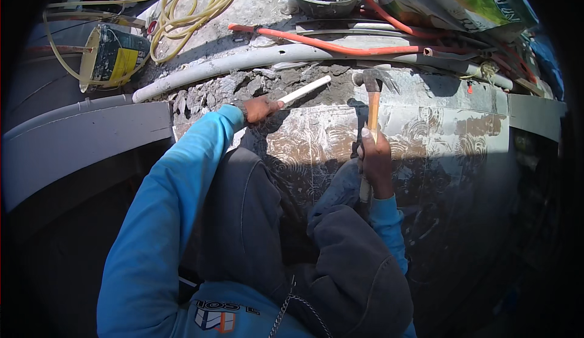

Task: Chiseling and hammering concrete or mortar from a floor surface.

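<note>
My left hand [261, 109] is closed around one end of a slim white rod [308, 91]; whether it is a pipe or a chisel I cannot tell. The rod points to the upper right, its far end over broken grey mortar [243, 86]. In my right hand [376, 160] is a claw hammer [373, 110], gripped by its light wooden handle. Its metal head is at the top, claw toward the right, near the strip of mortar. Both hands are at the edge of a ledge faced with swirl-patterned tiles [340, 134], partly smeared white. My knees are bent just below.
A long white pipe [243, 61] lies across beyond the mortar, with an orange hose [340, 49] over it. Farther back are a coiled yellowish hose [182, 19], a tipped dark bucket [131, 49], a grey tub [331, 8] of debris and a green-and-white sack [438, 10].
</note>
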Tool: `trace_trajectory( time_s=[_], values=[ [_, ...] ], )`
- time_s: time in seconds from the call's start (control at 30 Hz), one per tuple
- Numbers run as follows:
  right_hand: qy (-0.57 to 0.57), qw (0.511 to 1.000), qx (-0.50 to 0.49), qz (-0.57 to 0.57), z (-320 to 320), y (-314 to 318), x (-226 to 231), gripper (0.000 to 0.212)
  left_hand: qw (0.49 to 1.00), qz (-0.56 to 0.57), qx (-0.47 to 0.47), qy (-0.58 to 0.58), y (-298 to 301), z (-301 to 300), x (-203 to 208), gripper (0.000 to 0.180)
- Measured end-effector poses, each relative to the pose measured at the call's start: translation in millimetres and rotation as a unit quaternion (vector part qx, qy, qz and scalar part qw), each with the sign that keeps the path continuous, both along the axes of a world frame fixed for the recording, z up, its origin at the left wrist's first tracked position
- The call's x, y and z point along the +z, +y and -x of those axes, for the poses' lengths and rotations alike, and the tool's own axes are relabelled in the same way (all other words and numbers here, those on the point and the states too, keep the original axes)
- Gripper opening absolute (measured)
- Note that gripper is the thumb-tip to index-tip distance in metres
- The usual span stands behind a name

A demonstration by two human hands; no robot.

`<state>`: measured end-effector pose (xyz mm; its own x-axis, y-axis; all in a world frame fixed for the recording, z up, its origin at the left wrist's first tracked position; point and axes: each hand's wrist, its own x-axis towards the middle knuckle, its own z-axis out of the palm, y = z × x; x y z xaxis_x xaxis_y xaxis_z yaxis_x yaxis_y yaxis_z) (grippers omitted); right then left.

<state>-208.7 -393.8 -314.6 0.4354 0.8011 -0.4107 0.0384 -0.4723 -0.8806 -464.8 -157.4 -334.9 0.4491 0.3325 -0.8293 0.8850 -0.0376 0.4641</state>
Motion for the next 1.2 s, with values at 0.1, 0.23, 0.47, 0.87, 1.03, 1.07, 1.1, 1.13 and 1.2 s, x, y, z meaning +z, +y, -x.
trace_trajectory(
  time_s=[0.1,0.23,0.47,0.87,1.03,1.07,1.1,1.13,1.2],
  values=[
    [0.068,0.997,-0.027,0.024,0,8,20,0.026,0.997,-0.049,-0.054,-0.035,-10,4,6,0.061],
    [0.09,0.995,-0.032,0.038,-4,19,55,0.025,0.974,-0.151,-0.154,-0.068,-20,-15,26,0.062],
    [0.06,0.997,-0.045,-0.011,-7,12,77,0.03,0.958,-0.178,-0.217,-0.051,-16,-35,56,0.057],
    [0.069,0.997,-0.025,-0.032,-6,14,60,0.027,0.962,-0.208,-0.175,-0.031,-24,-24,55,0.055],
    [0.134,0.989,-0.062,-0.028,-3,25,92,0.027,0.969,-0.186,-0.16,-0.014,-18,-16,65,0.056],
    [0.123,0.99,-0.067,-0.006,2,26,87,0.028,0.968,-0.182,-0.175,-0.007,-18,-14,66,0.057],
    [0.133,0.99,-0.055,-0.008,8,28,77,0.028,0.968,-0.179,-0.178,0.006,-17,-13,66,0.057],
    [0.117,0.993,-0.032,0.005,15,32,64,0.027,0.968,-0.177,-0.177,0.014,-18,-11,65,0.057],
    [0.099,0.995,-0.009,0.015,23,37,40,0.028,0.971,-0.152,-0.184,0.0,-17,-9,63,0.058]
  ],
)
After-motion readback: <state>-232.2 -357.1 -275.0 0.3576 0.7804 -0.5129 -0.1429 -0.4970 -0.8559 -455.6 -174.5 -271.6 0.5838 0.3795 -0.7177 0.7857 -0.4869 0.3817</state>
